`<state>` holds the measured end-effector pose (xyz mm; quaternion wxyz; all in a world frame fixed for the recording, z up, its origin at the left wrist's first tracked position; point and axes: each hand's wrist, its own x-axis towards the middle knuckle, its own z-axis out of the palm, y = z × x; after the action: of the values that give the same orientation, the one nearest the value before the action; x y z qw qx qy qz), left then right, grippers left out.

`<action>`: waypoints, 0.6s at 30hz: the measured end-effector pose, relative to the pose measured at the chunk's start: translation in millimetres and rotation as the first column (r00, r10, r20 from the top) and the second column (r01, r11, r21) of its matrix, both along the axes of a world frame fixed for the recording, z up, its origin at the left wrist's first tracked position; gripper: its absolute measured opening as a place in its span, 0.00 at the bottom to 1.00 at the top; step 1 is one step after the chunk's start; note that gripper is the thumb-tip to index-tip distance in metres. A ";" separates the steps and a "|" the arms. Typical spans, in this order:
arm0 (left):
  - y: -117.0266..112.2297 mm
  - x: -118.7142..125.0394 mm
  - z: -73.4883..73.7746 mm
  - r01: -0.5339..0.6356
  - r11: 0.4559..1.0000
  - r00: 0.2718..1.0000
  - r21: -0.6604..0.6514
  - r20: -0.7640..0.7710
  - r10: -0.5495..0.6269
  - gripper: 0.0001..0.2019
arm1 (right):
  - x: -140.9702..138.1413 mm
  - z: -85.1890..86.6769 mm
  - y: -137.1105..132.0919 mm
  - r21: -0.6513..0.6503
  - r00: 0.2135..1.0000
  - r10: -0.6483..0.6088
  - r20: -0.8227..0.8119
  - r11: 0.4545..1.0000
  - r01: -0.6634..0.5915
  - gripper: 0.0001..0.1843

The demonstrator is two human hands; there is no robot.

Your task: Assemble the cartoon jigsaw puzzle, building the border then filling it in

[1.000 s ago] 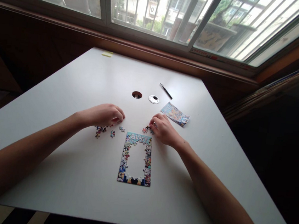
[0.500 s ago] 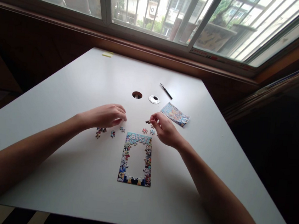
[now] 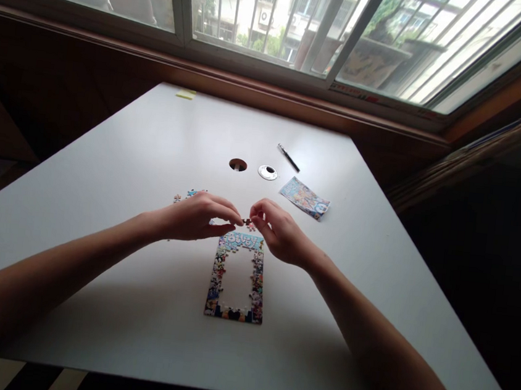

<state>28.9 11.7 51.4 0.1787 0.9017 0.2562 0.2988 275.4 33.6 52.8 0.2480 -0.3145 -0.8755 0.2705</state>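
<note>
Above the jigsaw frame [image 3: 241, 241], left hand [image 3: 193, 216] and right hand [image 3: 279, 234] pinch one puzzle piece [image 3: 247, 221] together; seating it likely needs tabs aligned

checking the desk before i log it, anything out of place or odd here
One thing: the round grommet cover lies loose on the table beside the open cable hole, not in it. The puzzle frame is unfilled in the middle; left hand and right hand pinch a puzzle piece between them.
</note>
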 end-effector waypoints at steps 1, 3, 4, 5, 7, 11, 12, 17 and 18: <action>3.2 -2.2 -3.5 -0.042 0.999 0.999 -0.004 0.009 0.042 0.10 | 3.7 1.1 4.0 0.010 0.999 -0.036 0.004 0.999 0.036 0.06; 10.7 -8.1 -12.6 -0.136 0.990 0.991 -0.028 -0.017 0.136 0.09 | 15.0 3.8 14.8 0.064 0.993 -0.110 0.037 0.992 0.107 0.07; 14.5 -11.4 -17.7 -0.172 0.985 0.984 -0.033 -0.059 0.170 0.09 | 22.2 5.0 20.8 0.087 0.987 -0.130 0.098 0.989 0.121 0.07; 18.1 -14.5 -22.7 -0.175 0.984 0.979 -0.040 -0.115 0.170 0.09 | 29.7 6.2 26.7 0.095 0.974 -0.130 0.185 0.989 0.114 0.07; 23.6 -19.4 -31.0 -0.182 0.983 0.968 -0.030 -0.182 0.174 0.10 | 43.8 7.9 36.7 0.059 0.927 -0.099 0.360 0.995 0.083 0.07; 27.3 -22.0 -36.4 -0.195 0.980 0.949 0.033 -0.246 0.197 0.12 | 59.2 8.8 45.1 -0.068 0.816 -0.068 0.574 0.989 0.130 0.05; 27.1 -21.7 -36.2 -0.196 0.980 0.947 0.040 -0.252 0.200 0.12 | 60.1 8.7 45.3 -0.089 0.800 -0.065 0.596 0.985 0.147 0.05; 24.7 -19.7 -36.2 -0.211 0.976 0.938 0.051 -0.270 0.217 0.08 | 57.3 6.7 43.8 -0.179 0.770 -0.007 0.638 0.971 0.157 0.07; 24.4 -19.6 -37.0 -0.222 0.974 0.935 0.049 -0.273 0.227 0.07 | 56.6 5.6 43.9 -0.186 0.774 0.002 0.633 0.971 0.150 0.07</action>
<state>9.3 36.1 14.4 0.0982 0.9009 0.3773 0.1906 332.1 77.4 58.4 -0.0856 -0.4471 -0.8581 0.2377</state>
